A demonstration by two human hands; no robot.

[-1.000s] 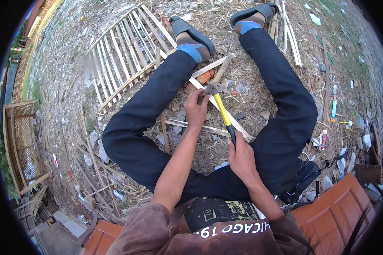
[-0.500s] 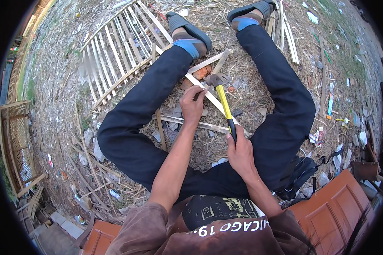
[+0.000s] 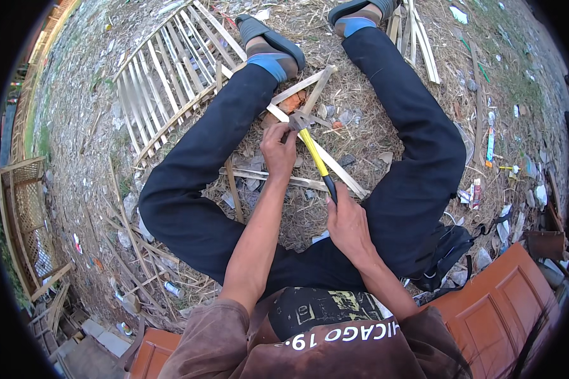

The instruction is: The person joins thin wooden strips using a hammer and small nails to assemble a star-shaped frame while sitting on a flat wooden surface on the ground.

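Note:
My right hand is wrapped around the black grip of a claw hammer with a yellow shaft. The hammer's metal head rests at the fingertips of my left hand, over a pale wooden strip. Thumb and fingers of that left hand are pinched together; whatever they hold is hidden. The strip slants from beside my left shin toward my right thigh. At its far end, other strips meet it, around an orange-red brick piece on the ground.
A slatted wooden frame lies beyond my left leg. More loose strips lie by my right foot. Brown panelled boards are behind me on the right, next to a black bag. Litter and stones cover the dry ground.
The hammer head has come down and slightly left, onto the spot by my left fingertips. My right hand has moved a little left with it. The left hand's fingers have drawn closer together.

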